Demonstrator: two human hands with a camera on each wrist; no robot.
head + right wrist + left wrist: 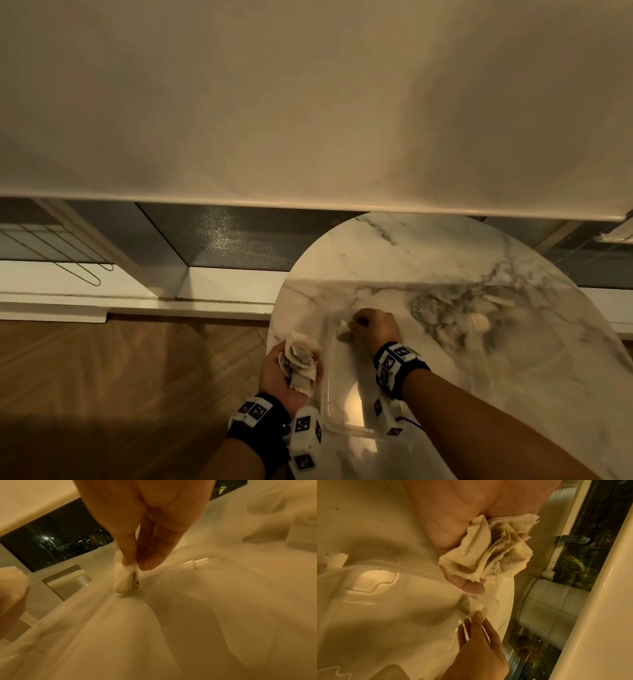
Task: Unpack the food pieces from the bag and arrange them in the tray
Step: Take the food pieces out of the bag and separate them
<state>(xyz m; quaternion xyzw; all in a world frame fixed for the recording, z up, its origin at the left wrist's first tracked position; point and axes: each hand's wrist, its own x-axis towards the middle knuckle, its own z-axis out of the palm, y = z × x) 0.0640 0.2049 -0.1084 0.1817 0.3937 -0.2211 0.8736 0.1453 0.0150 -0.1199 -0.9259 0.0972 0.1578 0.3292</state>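
One tea bag [126, 580] stands on end in the far left corner of the clear tray [327, 394], pinched at its top by the right hand [373, 323]. The left hand [284, 377], palm up beside the tray's left edge, cups a bunch [300, 359] of more tea bags, too crumpled to count. One bag [455, 315] lies on the marble table [394, 250] right of the tray.

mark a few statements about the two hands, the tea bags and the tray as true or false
1. The left hand holds a bunch of tea bags in its palm. True.
2. The right hand is empty and flat on the table. False: it pinches a single tea bag by its top.
3. The single tea bag is being lowered at a far corner of the clear tray. True.
4. The tray is opaque black. False: it is see-through plastic on the marble table.
5. The left hand rests inside the tray. False: it hovers at the tray's left side.
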